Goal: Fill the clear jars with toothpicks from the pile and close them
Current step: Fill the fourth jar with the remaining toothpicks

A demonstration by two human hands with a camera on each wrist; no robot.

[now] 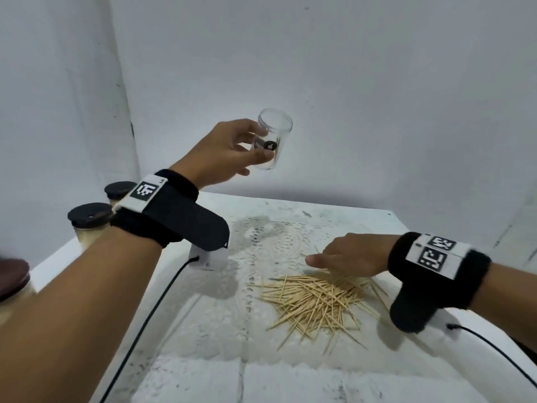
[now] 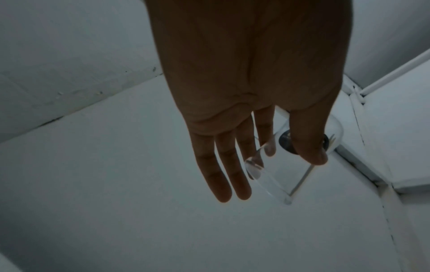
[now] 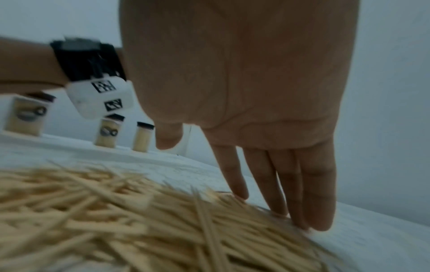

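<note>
While the left hand (image 1: 229,149) is raised well above the counter (image 1: 290,379), it holds an empty clear jar (image 1: 273,138) by pinching it between the thumb and the nearer fingers (image 2: 265,134); the other two fingers hang straight beside the glass. The jar has no lid, it is tilted with its open mouth up and away from the person, and a small dark round sticker (image 1: 270,145) sits on its wall under the thumb. In the left wrist view the same jar (image 2: 286,176) shows past the palm, with the thumb across the sticker.

The right hand (image 1: 351,254) is low over the far edge of the toothpick pile (image 1: 316,301). Its fingers (image 3: 309,198) are straight and close together, their tips touching the toothpicks (image 3: 139,220) and the counter at the pile's edge, and they grasp nothing. The thumb sticks out to the left, apart from the pile.

The toothpicks lie loose and crossed on a white lacy mat (image 1: 261,248) that covers the middle of the counter. Along the left edge of the counter stand three filled jars with dark lids (image 1: 90,216), seen in the right wrist view as a row (image 3: 107,132) against the wall. Each wrist wears a black band with a printed square marker (image 1: 145,191), and a thin black cable (image 1: 151,315) runs from each band across the counter.
</note>
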